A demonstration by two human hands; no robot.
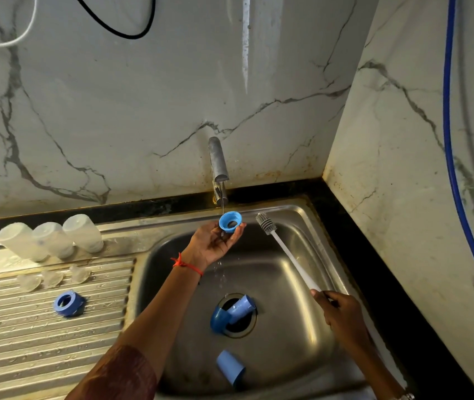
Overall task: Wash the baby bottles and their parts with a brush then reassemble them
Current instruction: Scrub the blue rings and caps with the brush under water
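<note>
Blue plastic cap (231,368) lies on its side at the near end of the steel sink (302,342), with two more caps (220,319) over the drain beyond. The right hand (342,313) curls round the white brush (290,257) at the handle's end, with the bristle head up near the back rim. The left hand (215,243), palm up, pinches a blue collar ring (230,222) at its fingertips, under the tap's (218,160) thin stream.

The light was dim and greyish, with pale glare on the drainboard (5,264) and sink (296,217) rim. Wide-angle bending curved the wall corner (342,116); the bottles (52,239) at the left looked slightly soft.
</note>
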